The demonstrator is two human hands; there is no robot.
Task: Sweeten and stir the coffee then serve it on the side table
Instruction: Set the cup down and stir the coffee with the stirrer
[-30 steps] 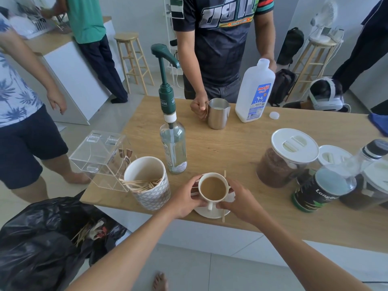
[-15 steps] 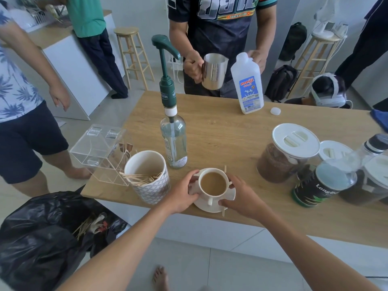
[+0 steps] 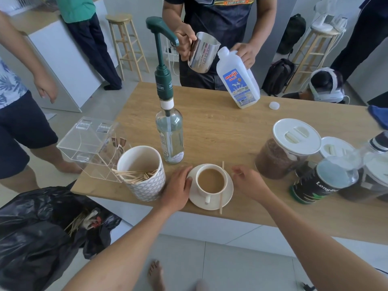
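A white cup of milky coffee (image 3: 211,181) stands on a white saucer (image 3: 227,194) near the front edge of the wooden table (image 3: 220,131). A wooden stir stick (image 3: 221,193) lies across the saucer's right side. My left hand (image 3: 178,189) rests on the table, its fingers touching the saucer's left rim. My right hand (image 3: 248,182) hovers just right of the saucer, fingers loosely apart, holding nothing. A clear syrup bottle with a green pump (image 3: 169,122) stands right behind the cup.
A patterned white holder of wooden sticks (image 3: 142,173) and a clear acrylic box (image 3: 92,145) sit left. Coffee jars (image 3: 289,150) and a dark can (image 3: 317,183) crowd the right. A person opposite holds a steel pitcher (image 3: 202,52) and tilts a milk bottle (image 3: 238,78). A black rubbish bag (image 3: 42,232) lies lower left.
Both my hands have come off the cup and saucer, the right one drawing away to the right. The person opposite lifted the pitcher and tilted the milk bottle.
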